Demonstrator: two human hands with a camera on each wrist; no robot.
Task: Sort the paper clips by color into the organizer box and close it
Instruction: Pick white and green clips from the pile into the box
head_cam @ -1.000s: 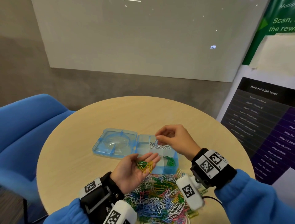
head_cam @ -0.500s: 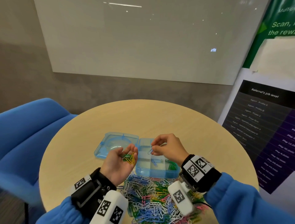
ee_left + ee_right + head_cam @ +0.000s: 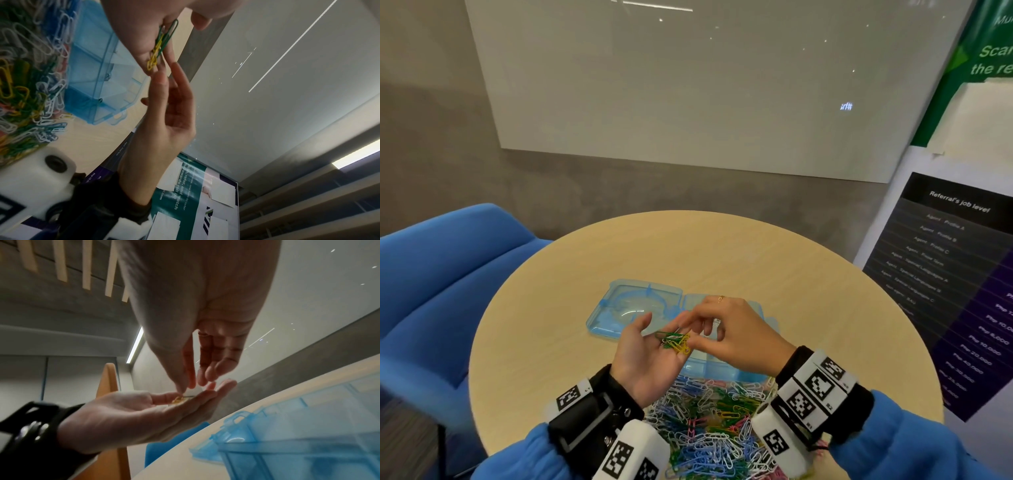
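My left hand [image 3: 650, 356] lies palm up with loose fingers, a small bunch of green and yellow clips [image 3: 675, 342] cupped on it above the open blue organizer box [image 3: 763, 313] on the bench [image 3: 722, 246]. My right hand [image 3: 736, 337] pinches at that bunch with thumb and forefinger (which clip, I cannot tell). The mixed pile of paper clips [image 3: 709, 421] sits just beside the box, nearer me.
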